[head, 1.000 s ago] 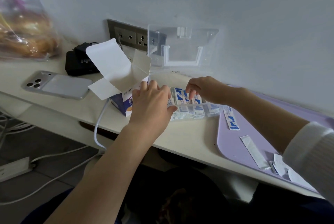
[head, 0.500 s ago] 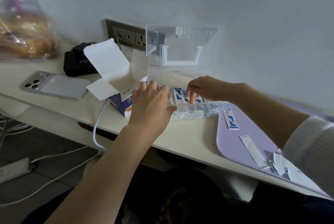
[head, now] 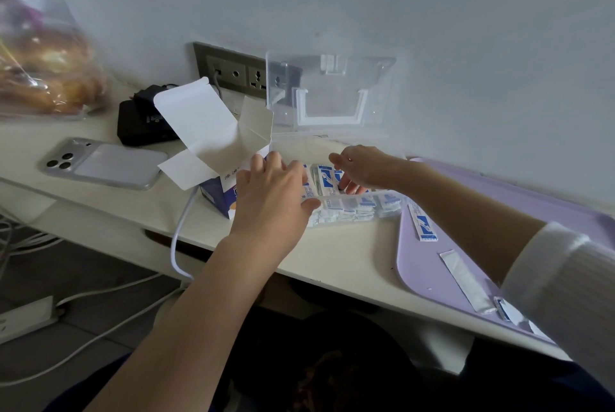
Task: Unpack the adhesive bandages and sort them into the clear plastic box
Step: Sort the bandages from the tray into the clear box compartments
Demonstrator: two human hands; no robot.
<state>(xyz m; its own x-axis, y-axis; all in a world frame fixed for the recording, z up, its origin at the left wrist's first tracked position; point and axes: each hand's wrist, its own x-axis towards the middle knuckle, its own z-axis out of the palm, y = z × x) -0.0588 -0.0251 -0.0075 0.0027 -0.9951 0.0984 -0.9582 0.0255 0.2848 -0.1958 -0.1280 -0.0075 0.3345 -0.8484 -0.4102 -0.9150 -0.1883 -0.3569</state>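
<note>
Clear plastic box [head: 372,209], flat paper-wrapped bandages [head: 324,177] inside, right hand [head: 362,167] among them

The light is soft, cool and rather dim; the wall [head: 432,12] reads as flat grey-blue. Shadows are faint on the counter [head: 332,258], while the space beneath it, at 6 o'clock, sinks to near black. Pale glints edge the raised lid of the clear plastic box [head: 332,92], and the phone [head: 109,165] at 9 o'clock carries a dull sheen. The plastic bag [head: 43,72] at 10 o'clock is smeared and blurred. Wide-angle distortion bows the counter edge and stretches the purple mat [head: 426,265] at 4 o'clock.
</note>
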